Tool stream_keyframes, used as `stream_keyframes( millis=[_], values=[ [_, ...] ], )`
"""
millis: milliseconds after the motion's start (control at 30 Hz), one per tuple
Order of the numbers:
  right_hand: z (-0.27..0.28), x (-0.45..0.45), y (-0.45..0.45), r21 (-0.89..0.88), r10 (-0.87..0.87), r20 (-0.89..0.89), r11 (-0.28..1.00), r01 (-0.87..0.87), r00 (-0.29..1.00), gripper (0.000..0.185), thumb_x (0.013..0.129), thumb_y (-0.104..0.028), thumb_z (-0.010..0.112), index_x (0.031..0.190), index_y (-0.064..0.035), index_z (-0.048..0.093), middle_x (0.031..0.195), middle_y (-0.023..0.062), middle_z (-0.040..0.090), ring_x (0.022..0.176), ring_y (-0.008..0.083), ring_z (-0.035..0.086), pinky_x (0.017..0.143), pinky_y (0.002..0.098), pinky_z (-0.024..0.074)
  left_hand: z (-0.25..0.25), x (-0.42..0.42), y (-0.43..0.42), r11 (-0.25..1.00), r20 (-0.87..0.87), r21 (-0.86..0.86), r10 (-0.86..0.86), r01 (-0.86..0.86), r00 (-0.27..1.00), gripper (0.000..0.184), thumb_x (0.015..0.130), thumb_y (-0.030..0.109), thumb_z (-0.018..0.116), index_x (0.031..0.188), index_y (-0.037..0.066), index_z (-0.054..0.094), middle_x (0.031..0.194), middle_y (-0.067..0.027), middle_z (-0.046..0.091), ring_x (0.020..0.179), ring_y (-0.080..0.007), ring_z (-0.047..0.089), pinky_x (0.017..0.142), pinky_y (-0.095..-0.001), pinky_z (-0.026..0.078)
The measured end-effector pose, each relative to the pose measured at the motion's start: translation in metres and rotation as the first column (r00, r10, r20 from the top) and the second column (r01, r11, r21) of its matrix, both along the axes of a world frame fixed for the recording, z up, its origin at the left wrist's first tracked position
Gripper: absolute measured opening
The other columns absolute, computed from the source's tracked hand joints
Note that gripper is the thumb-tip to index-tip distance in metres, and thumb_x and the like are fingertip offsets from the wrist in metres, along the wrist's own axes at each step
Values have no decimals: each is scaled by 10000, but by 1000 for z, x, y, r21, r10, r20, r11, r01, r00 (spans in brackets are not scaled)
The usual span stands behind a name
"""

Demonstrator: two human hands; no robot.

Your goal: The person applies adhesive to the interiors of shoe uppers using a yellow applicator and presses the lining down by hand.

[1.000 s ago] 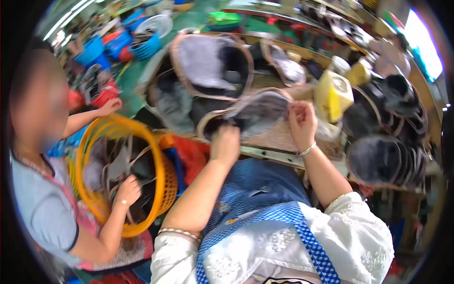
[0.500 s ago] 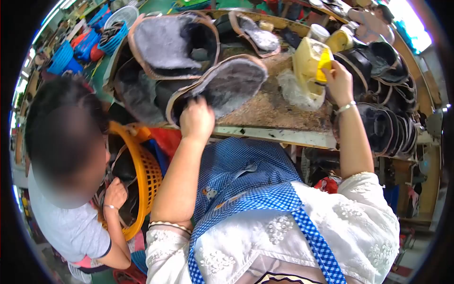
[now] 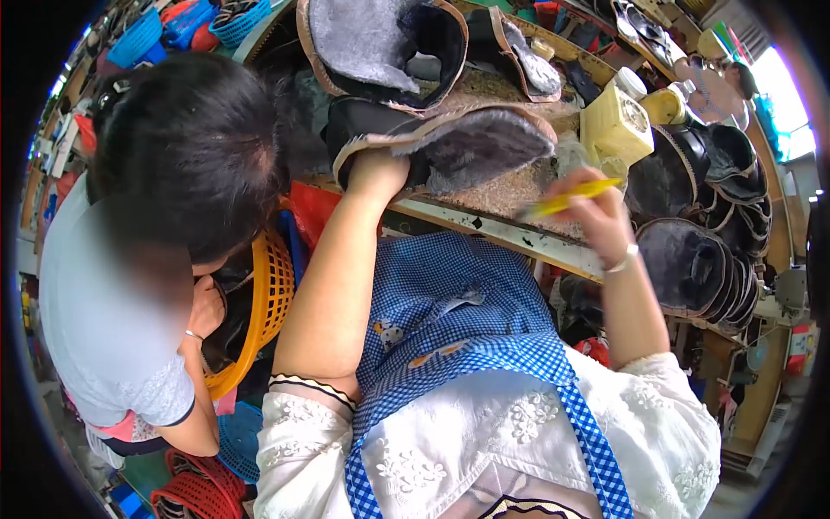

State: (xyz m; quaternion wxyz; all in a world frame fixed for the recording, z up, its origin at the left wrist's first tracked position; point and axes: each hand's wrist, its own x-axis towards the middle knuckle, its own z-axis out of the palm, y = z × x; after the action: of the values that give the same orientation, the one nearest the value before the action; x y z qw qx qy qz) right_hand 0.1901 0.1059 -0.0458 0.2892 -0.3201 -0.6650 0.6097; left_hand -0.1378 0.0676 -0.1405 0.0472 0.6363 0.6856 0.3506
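My left hand (image 3: 380, 176) reaches into the opening of a dark boot upper (image 3: 484, 149) with grey fur lining and a tan edge; its fingers are hidden inside. My right hand (image 3: 596, 212) is closed around a yellow-handled brush (image 3: 571, 198), held over the bench front with its tip pointing left, apart from the boot upper. Behind the brush stands a pale yellow container (image 3: 616, 128), with crumpled clear plastic beside it. A larger fur-lined upper (image 3: 372, 43) lies farther back on the bench.
The bench edge (image 3: 493, 229) runs in front of me. Stacked dark uppers (image 3: 687, 264) stand at the right. On the left, a co-worker (image 3: 130, 285) leans over a yellow basket (image 3: 275, 290). Red baskets (image 3: 203, 489) sit at lower left.
The brush has come out from beside the yellow container and moved left and down in my right hand. My left hand has gone deeper into the upper. The co-worker's head leans closer.
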Motion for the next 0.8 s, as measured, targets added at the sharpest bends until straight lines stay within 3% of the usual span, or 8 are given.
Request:
stream_keyframes(
  millis=[67, 233, 367, 500, 567, 633, 700, 800],
  values=[
    [-24, -60, -15, 297, 132, -38, 948, -115, 990, 254, 811, -141, 729, 998, -27, 600, 986, 98, 667, 894, 180, 657, 789, 314, 535, 12, 11, 5, 957, -51, -269, 100, -110, 994, 345, 906, 219, 495, 1184, 55, 617, 1201, -190, 607, 1091, -344, 587, 933, -396, 458],
    [-48, -127, 1, 774, 15, 136, 622, -116, 991, 187, 820, -114, 729, 937, -4, 635, 881, 112, 686, 821, 129, 668, 697, 274, 535, 53, 26, -11, 948, 264, -316, 118, -29, 957, 423, 901, 186, 407, 1267, 41, 562, 1318, -194, 538, 1215, -308, 523, 1030, -360, 393],
    [-45, -126, -9, 278, 29, 159, 958, -73, 987, 192, 822, -145, 735, 919, -4, 649, 733, 74, 686, 669, 112, 667, 605, 260, 532, 45, 22, -5, 921, 120, -381, 138, -82, 983, 425, 870, 168, 424, 1235, 10, 574, 1288, -221, 547, 1192, -329, 532, 1028, -370, 393],
    [-63, -131, -10, 665, -16, 65, 746, -32, 998, 186, 823, -154, 729, 899, -6, 645, 817, 116, 688, 722, 175, 678, 658, 297, 540, 39, 23, 0, 918, 119, -394, 110, -55, 987, 373, 841, 148, 446, 1135, 14, 634, 1188, -229, 601, 1094, -328, 594, 958, -386, 447],
    [-48, -113, -21, 453, 60, 134, 884, -115, 989, 172, 839, -133, 708, 903, 8, 633, 820, 102, 678, 706, 151, 664, 626, 262, 535, 21, 15, 5, 895, -128, -444, -27, -33, 991, 302, 861, 175, 469, 994, 19, 690, 1025, -209, 665, 936, -344, 645, 856, -418, 493],
    [-30, -90, -31, 285, -14, 25, 959, 7, 1000, 137, 868, -104, 666, 928, 9, 615, 825, 93, 670, 681, 131, 645, 591, 233, 523, 23, 18, -6, 900, -32, -433, -64, 43, 997, 296, 876, 195, 476, 968, 17, 694, 983, -207, 668, 898, -363, 642, 828, -437, 498],
    [-10, -55, -27, 304, -187, -168, 924, 231, 968, 97, 907, -76, 603, 967, -3, 582, 843, 96, 662, 626, 97, 598, 535, 205, 489, 32, 30, -26, 919, 127, -385, -39, 85, 991, 267, 858, 165, 505, 822, -21, 693, 1005, -288, 629, 921, -390, 618, 816, -454, 491],
    [12, 2, 7, 500, -550, -305, 603, 622, 778, 80, 904, -87, 614, 949, -29, 582, 779, 67, 661, 595, 71, 561, 513, 210, 452, 7, 40, -48, 990, 106, -73, -109, 117, 988, 248, 853, 96, 489, 964, -70, 636, 1197, -304, 550, 1015, -425, 585, 899, -452, 468]
  ],
)
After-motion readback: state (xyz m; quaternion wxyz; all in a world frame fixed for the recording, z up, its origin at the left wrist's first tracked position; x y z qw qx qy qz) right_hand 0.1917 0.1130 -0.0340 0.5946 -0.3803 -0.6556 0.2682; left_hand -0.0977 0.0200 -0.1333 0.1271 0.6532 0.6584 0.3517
